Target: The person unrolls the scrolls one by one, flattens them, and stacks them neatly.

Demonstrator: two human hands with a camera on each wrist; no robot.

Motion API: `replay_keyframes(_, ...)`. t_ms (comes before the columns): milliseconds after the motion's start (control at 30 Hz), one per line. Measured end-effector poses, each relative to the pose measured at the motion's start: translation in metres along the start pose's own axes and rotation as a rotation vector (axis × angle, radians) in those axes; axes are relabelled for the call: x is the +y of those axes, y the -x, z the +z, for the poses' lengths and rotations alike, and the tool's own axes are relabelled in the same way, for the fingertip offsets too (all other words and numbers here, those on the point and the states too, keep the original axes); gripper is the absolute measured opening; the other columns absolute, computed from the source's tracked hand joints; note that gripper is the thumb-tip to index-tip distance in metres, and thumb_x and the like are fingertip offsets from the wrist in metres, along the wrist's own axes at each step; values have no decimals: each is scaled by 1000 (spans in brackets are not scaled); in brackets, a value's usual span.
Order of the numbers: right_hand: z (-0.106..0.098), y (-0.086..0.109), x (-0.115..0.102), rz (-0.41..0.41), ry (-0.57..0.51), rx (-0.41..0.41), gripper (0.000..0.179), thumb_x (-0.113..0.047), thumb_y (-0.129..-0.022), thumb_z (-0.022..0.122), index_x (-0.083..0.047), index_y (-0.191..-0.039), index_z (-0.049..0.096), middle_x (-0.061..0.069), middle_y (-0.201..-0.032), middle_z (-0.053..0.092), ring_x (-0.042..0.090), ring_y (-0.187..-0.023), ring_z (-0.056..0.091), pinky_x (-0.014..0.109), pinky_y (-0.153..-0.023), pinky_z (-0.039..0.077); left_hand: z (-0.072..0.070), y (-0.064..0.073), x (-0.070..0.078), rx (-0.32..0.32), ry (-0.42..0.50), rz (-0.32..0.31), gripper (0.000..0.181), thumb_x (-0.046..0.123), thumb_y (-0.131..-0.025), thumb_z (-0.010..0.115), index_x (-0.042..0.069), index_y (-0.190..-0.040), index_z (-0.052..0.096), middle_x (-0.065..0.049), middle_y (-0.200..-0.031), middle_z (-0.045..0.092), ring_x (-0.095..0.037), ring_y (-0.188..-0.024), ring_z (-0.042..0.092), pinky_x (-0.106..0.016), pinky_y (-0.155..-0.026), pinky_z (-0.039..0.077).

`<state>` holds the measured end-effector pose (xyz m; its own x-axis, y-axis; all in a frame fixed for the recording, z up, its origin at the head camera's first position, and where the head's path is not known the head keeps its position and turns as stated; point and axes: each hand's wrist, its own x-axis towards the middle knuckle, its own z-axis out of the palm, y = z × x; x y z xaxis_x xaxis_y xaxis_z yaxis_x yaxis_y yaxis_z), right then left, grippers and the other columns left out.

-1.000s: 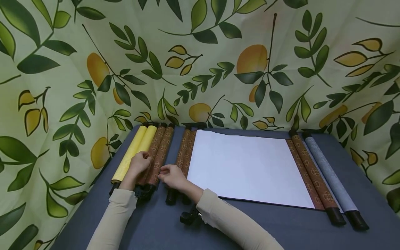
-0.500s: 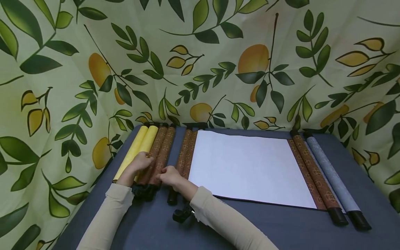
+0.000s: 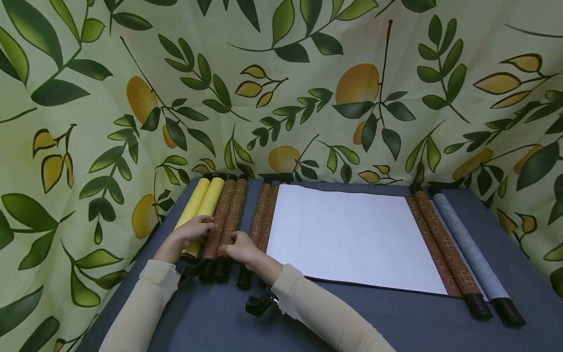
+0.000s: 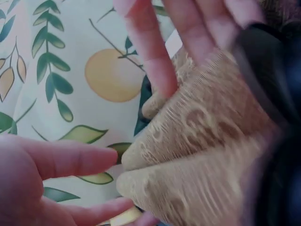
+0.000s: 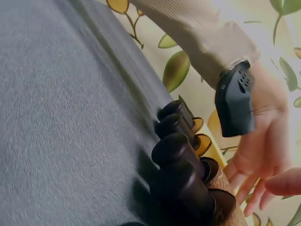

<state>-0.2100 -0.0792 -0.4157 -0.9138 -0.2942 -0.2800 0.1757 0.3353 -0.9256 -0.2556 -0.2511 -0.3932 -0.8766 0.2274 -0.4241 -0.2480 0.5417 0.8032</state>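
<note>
Two yellow scrolls (image 3: 211, 195) and two brown patterned scrolls (image 3: 230, 210) lie side by side at the left of the table. My left hand (image 3: 191, 233) is over the yellow pair, its fingers straight and reaching toward the brown ones. On the right side of the brown pair, my right hand (image 3: 242, 249) has its fingertips at the near part of the roll. In the left wrist view, fingers from both sides surround the brown patterned rolls (image 4: 197, 122). The right wrist view has the scrolls' black end knobs (image 5: 181, 183) in a row, with my left hand beyond them.
Another brown scroll pair (image 3: 262, 208) lies beside a spread white sheet (image 3: 347, 234). To its right are a brown roll (image 3: 444, 239) and a blue-grey roll (image 3: 470, 244). Everything rests on a dark blue cloth (image 3: 211, 318). A leaf-patterned curtain (image 3: 281, 98) hangs behind.
My left hand has shifted slightly left, and its fingers have straightened away from the brown scrolls. My right hand stays beside the brown pair. The other scrolls and white sheet lie as before.
</note>
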Motion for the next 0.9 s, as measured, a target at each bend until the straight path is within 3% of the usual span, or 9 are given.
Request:
replay_keyframes(67,-2,2,0,-22,49,26,60,-20,-88,67,5,-137,45,23,-137,52,34,-123,53,47,-98,48,1,3,-3,-37,27,34,61,15,-102,37,-13,-148,9,-38,-150,20,-54,-137,29,-60,-105,40)
replay_keyframes(167,-7,3,-1,-45,109,67,60,-23,-87,68,1,-137,47,20,-137,54,34,-123,55,46,-96,50,4,5,-6,-49,56,69,66,15,-101,42,-11,-150,6,-37,-152,16,-54,-136,31,-58,-104,42)
replay_keyframes(333,-18,5,-2,-88,116,116,59,-26,-83,73,-2,-133,51,17,-124,60,30,-110,59,39,-84,53,8,4,-9,17,85,68,70,17,-99,49,-9,-151,8,-31,-153,17,-43,-127,41,-45,-97,49)
replay_keyframes(467,-25,8,-2,-76,80,149,63,-25,-77,80,-2,-129,53,17,-118,62,26,-102,60,34,-80,53,16,1,-8,59,110,51,75,20,-97,54,-8,-151,11,-31,-152,22,-42,-127,44,-45,-99,49)
replay_keyframes(600,-32,11,1,-94,52,150,70,-21,-72,84,-1,-130,52,18,-118,60,27,-103,58,37,-83,52,24,-1,-7,66,155,16,80,25,-95,57,-12,-150,11,-35,-152,23,-46,-136,38,-50,-110,40)
replay_keyframes(900,-51,17,11,-183,32,139,73,-8,-70,83,1,-134,49,20,-117,56,28,-103,54,41,-86,49,36,-10,-5,-9,311,-33,89,24,-93,60,-14,-149,3,-32,-158,11,-39,-147,22,-51,-120,22)
